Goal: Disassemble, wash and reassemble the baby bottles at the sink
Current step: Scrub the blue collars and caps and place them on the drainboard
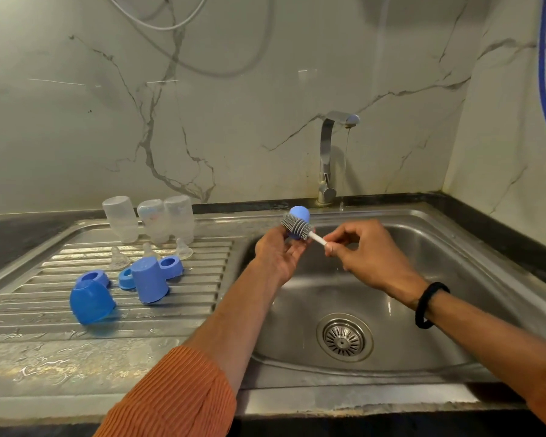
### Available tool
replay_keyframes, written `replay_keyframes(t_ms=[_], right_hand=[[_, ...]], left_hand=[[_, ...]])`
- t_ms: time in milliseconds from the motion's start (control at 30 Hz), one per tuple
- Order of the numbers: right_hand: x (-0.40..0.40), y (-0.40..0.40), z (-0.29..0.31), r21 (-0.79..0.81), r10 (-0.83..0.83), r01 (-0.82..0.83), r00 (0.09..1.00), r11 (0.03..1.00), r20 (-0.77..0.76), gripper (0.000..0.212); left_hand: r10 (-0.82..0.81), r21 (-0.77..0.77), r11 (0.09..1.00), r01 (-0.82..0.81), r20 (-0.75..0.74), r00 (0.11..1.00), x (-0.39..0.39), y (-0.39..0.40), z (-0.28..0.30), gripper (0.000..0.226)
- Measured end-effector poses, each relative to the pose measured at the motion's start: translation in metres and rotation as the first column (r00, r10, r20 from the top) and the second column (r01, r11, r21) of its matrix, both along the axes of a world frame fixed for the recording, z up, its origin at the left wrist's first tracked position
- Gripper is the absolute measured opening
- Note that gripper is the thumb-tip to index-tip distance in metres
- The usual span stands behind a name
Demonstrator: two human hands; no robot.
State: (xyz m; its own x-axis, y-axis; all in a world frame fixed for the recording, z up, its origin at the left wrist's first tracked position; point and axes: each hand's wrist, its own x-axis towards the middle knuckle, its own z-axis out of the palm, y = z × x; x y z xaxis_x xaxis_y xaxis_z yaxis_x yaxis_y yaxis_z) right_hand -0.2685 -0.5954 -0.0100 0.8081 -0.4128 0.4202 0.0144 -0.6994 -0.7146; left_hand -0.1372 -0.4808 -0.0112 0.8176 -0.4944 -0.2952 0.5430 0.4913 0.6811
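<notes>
Over the sink's left rim, my left hand (278, 257) grips a blue bottle cap (299, 215). A grey silicone brush head (296, 227) lies against that cap, and my right hand (364, 257) pinches the brush's white handle (318, 239). On the ribbed drainboard (44, 313) three clear bottle bodies (152, 220) stand upside down at the back. In front of them sit three clear teats (119, 258), three blue collar rings (170, 267) and two more blue caps (148, 280), one of which (90, 302) is tipped on its side.
The steel sink basin (454, 247) has a drain strainer (344, 337) at its bottom. A chrome tap (328, 159) at the back lets out a thin trickle of water. Marble wall behind and to the right; a blue hose (544, 74) hangs at the far right.
</notes>
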Motion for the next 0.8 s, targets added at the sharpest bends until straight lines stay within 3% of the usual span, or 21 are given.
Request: replay_keyframes(t_ms=[367,633,800], right_hand=[[0.001,-0.003,0.002,-0.064,-0.068,0.078,0.988,0.995,0.139,0.013],[0.004,-0.026,0.004,-0.009,-0.179,0.182,0.974,0.983,0.136,0.014],[0.001,-0.024,0.005,0.187,-0.127,0.115,0.99,0.976,0.054,0.009]], left_hand=[[-0.087,-0.077,0.993,0.088,0.018,0.996,0.001,-0.004,0.005,0.03],[-0.189,0.06,0.981,0.183,0.134,0.973,-0.007,-0.01,-0.004,0.029],[-0.176,0.144,0.978,0.149,0.194,0.965,-0.004,-0.006,-0.007,0.039]])
